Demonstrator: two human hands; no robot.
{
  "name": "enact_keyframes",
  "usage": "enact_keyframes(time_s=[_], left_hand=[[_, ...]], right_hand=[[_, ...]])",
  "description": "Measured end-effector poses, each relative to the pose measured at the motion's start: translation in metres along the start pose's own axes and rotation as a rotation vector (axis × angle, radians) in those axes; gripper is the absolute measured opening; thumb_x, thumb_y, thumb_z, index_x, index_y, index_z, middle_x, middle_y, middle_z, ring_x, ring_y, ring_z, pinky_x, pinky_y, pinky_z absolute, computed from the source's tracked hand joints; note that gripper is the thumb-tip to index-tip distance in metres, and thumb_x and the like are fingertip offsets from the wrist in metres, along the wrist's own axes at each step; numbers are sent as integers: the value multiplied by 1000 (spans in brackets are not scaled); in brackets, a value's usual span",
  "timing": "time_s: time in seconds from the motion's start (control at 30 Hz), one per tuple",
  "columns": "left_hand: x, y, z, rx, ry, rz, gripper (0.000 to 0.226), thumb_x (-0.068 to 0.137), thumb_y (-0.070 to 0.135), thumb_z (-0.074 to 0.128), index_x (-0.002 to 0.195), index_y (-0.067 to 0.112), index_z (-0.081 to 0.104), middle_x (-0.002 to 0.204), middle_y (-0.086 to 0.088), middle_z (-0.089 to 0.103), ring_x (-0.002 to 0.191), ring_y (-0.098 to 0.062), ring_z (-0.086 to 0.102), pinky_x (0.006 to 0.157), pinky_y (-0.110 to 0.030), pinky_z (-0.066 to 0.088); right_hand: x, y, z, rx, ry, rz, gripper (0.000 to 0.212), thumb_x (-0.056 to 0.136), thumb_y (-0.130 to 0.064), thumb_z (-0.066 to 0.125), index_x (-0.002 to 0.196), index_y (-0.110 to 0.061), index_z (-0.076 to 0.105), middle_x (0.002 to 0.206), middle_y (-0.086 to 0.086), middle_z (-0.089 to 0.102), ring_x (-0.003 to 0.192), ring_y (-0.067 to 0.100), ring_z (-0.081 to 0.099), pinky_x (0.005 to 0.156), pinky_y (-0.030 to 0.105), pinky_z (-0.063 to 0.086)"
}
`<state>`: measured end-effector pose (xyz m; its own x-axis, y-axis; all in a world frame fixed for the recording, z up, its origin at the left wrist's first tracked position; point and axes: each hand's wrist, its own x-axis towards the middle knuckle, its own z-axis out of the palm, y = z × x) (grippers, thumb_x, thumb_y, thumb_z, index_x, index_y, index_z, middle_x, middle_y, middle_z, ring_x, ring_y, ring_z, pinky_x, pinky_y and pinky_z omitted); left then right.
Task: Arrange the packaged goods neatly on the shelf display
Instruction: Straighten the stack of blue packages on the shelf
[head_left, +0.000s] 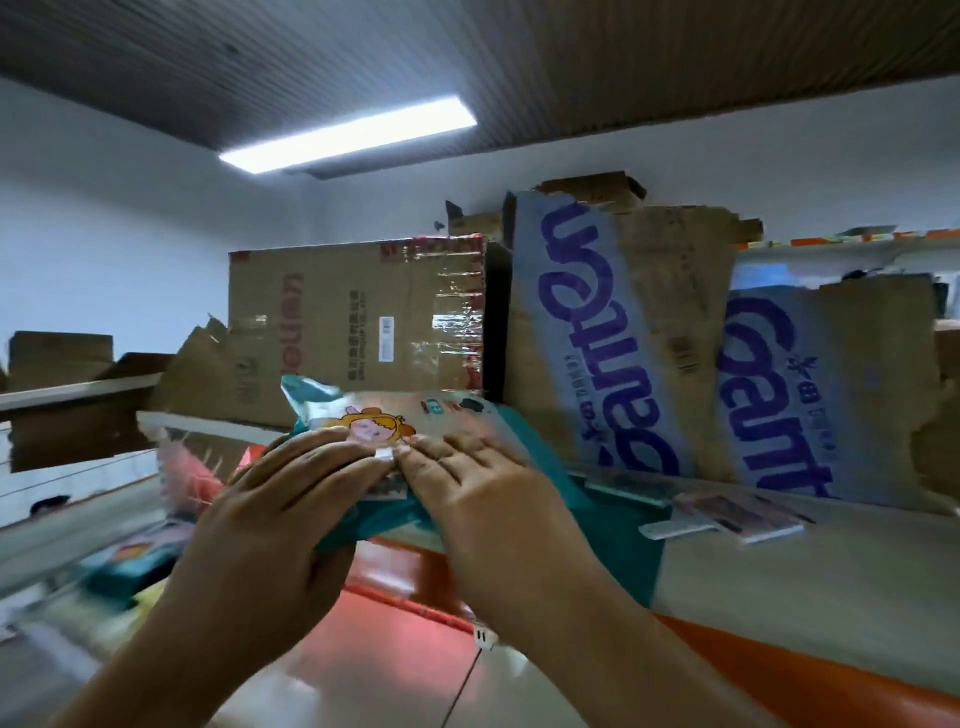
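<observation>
the teal package (395, 415) lay at the front edge of the shelf (779, 561), just before the cardboard boxes (353, 317). the left hand (291, 499) and the right hand (483, 488) pressed on it side by side, fingers straight, fingertips almost touching.

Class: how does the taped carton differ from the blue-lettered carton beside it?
The taped carton is shorter; the blue-lettered carton stands taller. The taped carton carries shiny clear tape; the blue-lettered carton has a pale band with large letters. The taped carton's top is straight, the blue-lettered carton's torn. Both are brown cardboard.
</observation>
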<state>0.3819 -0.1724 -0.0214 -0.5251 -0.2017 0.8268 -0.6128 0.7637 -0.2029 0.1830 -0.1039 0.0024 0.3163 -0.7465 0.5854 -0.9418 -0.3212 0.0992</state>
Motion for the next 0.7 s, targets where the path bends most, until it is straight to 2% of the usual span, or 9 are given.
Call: enact_keyframes(time_s=[0.03, 0.07, 0.13, 0.2, 0.27, 0.33, 0.47, 0.57, 0.7], left_hand=[[-11, -17, -9, 9, -20, -21, 51, 80, 26, 58, 129, 14, 65, 132, -3, 64, 124, -23, 56, 113, -29, 35], [-21, -34, -18, 12, -39, -34, 53, 78, 28, 61, 129, 15, 64, 132, 0, 63, 124, -22, 55, 115, -25, 33], [-44, -72, -37, 27, -76, -47, 56, 76, 34, 65, 129, 17, 65, 132, 6, 60, 123, -19, 55, 116, -19, 31], [-66, -110, -55, 59, -126, -50, 58, 75, 44, 62, 129, 22, 64, 129, 7, 62, 120, -16, 56, 112, -21, 37], [-86, -145, -70, 121, -203, -75, 62, 74, 50, 59, 133, 29, 59, 129, 6, 65, 118, -15, 58, 101, -34, 51], [-102, -175, -87, 183, -260, -97, 62, 76, 53, 57, 135, 33, 58, 130, 8, 66, 114, -15, 63, 94, -43, 54], [-122, -218, -116, 250, -301, -95, 49, 79, 40, 69, 128, 33, 69, 130, 12, 67, 114, -12, 65, 98, -40, 43], [-139, -244, -130, 229, -361, -166, 73, 64, 26, 93, 131, 35, 66, 130, 11, 67, 116, -11, 63, 101, -32, 47], [-168, -278, -140, 252, -410, -206, 80, 59, 32, 97, 132, 38, 63, 127, 11, 69, 112, -13, 68, 92, -30, 50]], right_hand=[[10, -9, 10, 9, 36, -33, 72, 85, -45, 23, 146, -17, 49, 148, 6, 53, 135, 29, 51, 115, 44, 38], [18, -15, 19, -5, 56, -74, 60, 86, -37, 39, 139, -16, 57, 140, 6, 60, 126, 30, 59, 107, 45, 48], [39, -35, 39, -14, 93, -150, 53, 77, -23, 66, 130, -17, 64, 133, 5, 65, 118, 29, 65, 98, 43, 54], [63, -60, 56, -12, 130, -232, 47, 80, -21, 59, 126, -21, 65, 131, 0, 66, 117, 26, 65, 100, 39, 53], [84, -85, 70, 19, 184, -301, 43, 86, -19, 53, 127, -23, 64, 133, -4, 65, 119, 24, 63, 103, 39, 50], [106, -107, 87, 67, 234, -365, 40, 91, -19, 51, 128, -24, 62, 135, -5, 64, 121, 22, 62, 104, 39, 48], [143, -141, 119, 117, 257, -446, 43, 90, -12, 57, 132, -22, 61, 136, -5, 63, 124, 19, 60, 104, 39, 46], [166, -163, 141, 161, 266, -481, 46, 87, -9, 63, 131, -23, 64, 135, -7, 64, 123, 17, 60, 104, 37, 47], [193, -192, 171, 227, 283, -534, 41, 91, -15, 57, 129, -26, 66, 134, -11, 64, 123, 14, 60, 103, 38, 48]])
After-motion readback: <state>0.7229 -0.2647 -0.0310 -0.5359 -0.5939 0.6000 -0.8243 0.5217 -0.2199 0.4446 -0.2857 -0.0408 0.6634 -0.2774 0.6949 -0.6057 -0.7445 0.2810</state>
